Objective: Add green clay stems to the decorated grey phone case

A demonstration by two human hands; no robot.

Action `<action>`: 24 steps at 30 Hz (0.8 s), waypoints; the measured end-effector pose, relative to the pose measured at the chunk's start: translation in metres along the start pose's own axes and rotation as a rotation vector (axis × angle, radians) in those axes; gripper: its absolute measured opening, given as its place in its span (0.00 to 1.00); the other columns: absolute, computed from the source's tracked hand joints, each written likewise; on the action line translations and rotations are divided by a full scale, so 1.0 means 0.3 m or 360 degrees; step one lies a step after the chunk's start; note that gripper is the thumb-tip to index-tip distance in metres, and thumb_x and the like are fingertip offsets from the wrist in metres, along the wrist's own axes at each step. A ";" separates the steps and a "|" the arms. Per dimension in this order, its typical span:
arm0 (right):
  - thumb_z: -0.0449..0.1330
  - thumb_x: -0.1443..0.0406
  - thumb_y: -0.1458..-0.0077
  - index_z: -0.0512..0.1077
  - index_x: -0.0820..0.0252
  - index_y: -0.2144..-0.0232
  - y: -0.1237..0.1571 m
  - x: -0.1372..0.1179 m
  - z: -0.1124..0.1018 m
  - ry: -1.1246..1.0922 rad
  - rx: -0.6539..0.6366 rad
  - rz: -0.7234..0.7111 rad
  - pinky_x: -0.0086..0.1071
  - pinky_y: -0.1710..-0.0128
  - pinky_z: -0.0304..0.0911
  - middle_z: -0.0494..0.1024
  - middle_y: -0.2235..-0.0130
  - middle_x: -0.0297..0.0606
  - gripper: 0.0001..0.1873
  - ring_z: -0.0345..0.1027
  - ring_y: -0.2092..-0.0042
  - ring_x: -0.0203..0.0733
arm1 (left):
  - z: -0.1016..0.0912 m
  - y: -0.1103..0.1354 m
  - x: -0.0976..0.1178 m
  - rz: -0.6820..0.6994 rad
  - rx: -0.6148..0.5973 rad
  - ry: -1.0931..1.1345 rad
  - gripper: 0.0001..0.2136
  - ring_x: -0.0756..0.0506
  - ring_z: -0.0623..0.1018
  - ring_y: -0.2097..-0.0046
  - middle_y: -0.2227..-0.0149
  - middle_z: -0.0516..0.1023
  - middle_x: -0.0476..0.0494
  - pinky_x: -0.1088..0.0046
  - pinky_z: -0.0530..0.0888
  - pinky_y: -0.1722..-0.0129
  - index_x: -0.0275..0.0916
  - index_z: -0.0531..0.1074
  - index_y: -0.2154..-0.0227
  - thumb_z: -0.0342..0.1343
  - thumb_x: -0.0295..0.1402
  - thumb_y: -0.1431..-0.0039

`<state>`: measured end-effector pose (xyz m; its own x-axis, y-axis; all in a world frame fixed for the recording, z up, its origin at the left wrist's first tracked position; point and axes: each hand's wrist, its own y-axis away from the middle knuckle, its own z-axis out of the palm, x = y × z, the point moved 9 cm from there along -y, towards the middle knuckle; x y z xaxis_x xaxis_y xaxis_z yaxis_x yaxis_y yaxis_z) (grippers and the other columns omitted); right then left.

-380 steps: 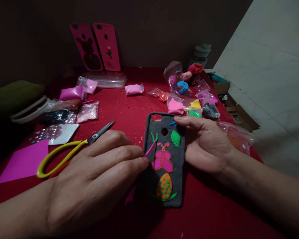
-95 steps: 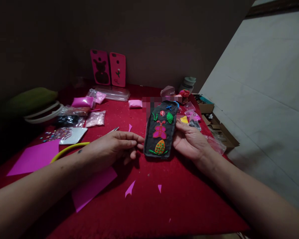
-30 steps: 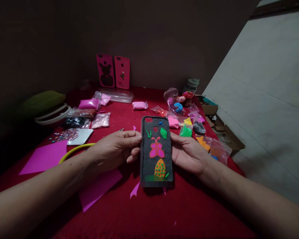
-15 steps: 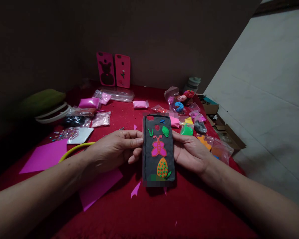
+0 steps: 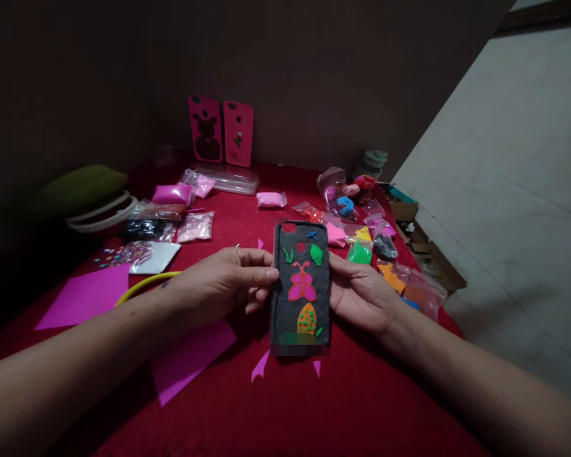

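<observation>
A black phone case [image 5: 290, 311] is held upright above the table between my two hands. On it are a pink clay butterfly [image 5: 302, 284], an orange oval with green dots [image 5: 307, 319], green leaf shapes [image 5: 316, 254] and a small blue piece [image 5: 311, 235]. My left hand [image 5: 235, 279] pinches the left edge, thumb on the front. At the right edge, my right hand [image 5: 361, 289] grips the case, its fingers partly behind it. The bottom strip of the case is blurred.
Two pink phone cases [image 5: 238, 133] lean on the back wall. Clay packets [image 5: 360, 252] lie to the right and more packets [image 5: 172, 194] to the left. Pink sheets [image 5: 85, 298] and a yellow ring [image 5: 147, 281] are at the left. A cardboard box [image 5: 438, 263] stands beyond the right edge.
The case has turned slightly in my hands, and my left thumb reaches a little further onto its front. The camera view has shifted slightly; both hands keep their hold.
</observation>
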<state>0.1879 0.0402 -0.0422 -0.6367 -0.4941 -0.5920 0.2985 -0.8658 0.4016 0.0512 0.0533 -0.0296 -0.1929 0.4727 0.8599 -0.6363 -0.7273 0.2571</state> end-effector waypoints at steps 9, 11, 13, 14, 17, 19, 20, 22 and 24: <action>0.49 0.69 0.31 0.77 0.64 0.53 0.003 0.020 0.017 -0.0005 -0.0110 0.0080 0.43 0.43 0.70 0.85 0.55 0.45 0.16 0.80 0.55 0.41 | 0.003 0.016 0.023 -0.0002 0.0006 -0.0032 0.05 0.53 0.69 0.79 0.79 0.73 0.48 0.81 0.68 0.82 0.33 0.79 0.70 0.68 0.28 0.49; 0.49 0.68 0.31 0.77 0.65 0.53 0.007 0.026 0.022 -0.0019 -0.0092 0.0117 0.42 0.44 0.70 0.85 0.56 0.45 0.17 0.80 0.56 0.41 | 0.007 0.018 0.027 -0.0010 -0.0005 -0.0054 0.05 0.53 0.69 0.79 0.79 0.74 0.48 0.81 0.70 0.82 0.33 0.80 0.69 0.68 0.28 0.48; 0.48 0.69 0.30 0.77 0.66 0.54 0.014 0.024 0.026 -0.0038 -0.0047 0.0125 0.43 0.44 0.70 0.85 0.57 0.45 0.17 0.80 0.57 0.42 | 0.011 0.019 0.029 -0.0020 -0.0029 -0.0081 0.05 0.53 0.70 0.79 0.78 0.74 0.47 0.80 0.71 0.81 0.33 0.80 0.67 0.67 0.28 0.48; 0.48 0.69 0.30 0.77 0.66 0.53 0.019 0.019 0.028 -0.0049 -0.0014 0.0112 0.43 0.45 0.71 0.85 0.57 0.45 0.18 0.80 0.57 0.42 | 0.013 0.019 0.031 -0.0023 -0.0043 -0.0092 0.05 0.53 0.70 0.79 0.77 0.75 0.47 0.80 0.72 0.80 0.33 0.80 0.67 0.67 0.28 0.47; 0.47 0.69 0.30 0.75 0.67 0.49 0.035 0.008 0.030 -0.0036 0.0085 0.0086 0.45 0.44 0.70 0.84 0.54 0.47 0.18 0.80 0.56 0.43 | 0.016 0.020 0.040 -0.0021 -0.0083 -0.0094 0.06 0.53 0.72 0.78 0.75 0.77 0.45 0.80 0.74 0.79 0.33 0.81 0.67 0.67 0.29 0.47; 0.48 0.69 0.30 0.75 0.67 0.48 0.042 0.003 0.029 -0.0004 0.0131 0.0081 0.44 0.43 0.69 0.84 0.54 0.46 0.18 0.80 0.56 0.43 | 0.015 0.022 0.048 -0.0011 -0.0090 -0.0059 0.07 0.53 0.74 0.78 0.74 0.78 0.45 0.80 0.75 0.78 0.33 0.81 0.66 0.68 0.29 0.48; 0.48 0.70 0.31 0.75 0.66 0.49 0.044 0.000 0.028 0.0012 0.0146 0.0075 0.43 0.42 0.69 0.84 0.54 0.46 0.18 0.80 0.56 0.42 | 0.014 0.023 0.052 -0.0003 -0.0097 -0.0032 0.08 0.52 0.74 0.77 0.74 0.78 0.45 0.80 0.76 0.79 0.33 0.81 0.66 0.69 0.29 0.49; 0.48 0.70 0.31 0.75 0.66 0.48 0.044 -0.009 0.031 0.0042 0.0159 0.0052 0.44 0.42 0.68 0.84 0.53 0.47 0.18 0.80 0.55 0.43 | 0.017 0.021 0.054 0.0007 -0.0129 0.0003 0.08 0.52 0.75 0.78 0.74 0.78 0.45 0.80 0.76 0.79 0.33 0.82 0.66 0.70 0.30 0.49; 0.48 0.69 0.30 0.75 0.68 0.47 0.041 -0.019 0.040 0.0062 0.0150 0.0025 0.47 0.42 0.69 0.83 0.50 0.51 0.18 0.80 0.53 0.46 | 0.023 0.016 0.046 -0.0003 -0.0178 0.0009 0.09 0.52 0.75 0.79 0.74 0.78 0.44 0.81 0.75 0.80 0.32 0.82 0.66 0.70 0.31 0.48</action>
<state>0.1867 0.0333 -0.0254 -0.6039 -0.5119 -0.6110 0.2391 -0.8475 0.4738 0.0506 0.0529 -0.0133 -0.1957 0.4772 0.8567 -0.7158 -0.6667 0.2078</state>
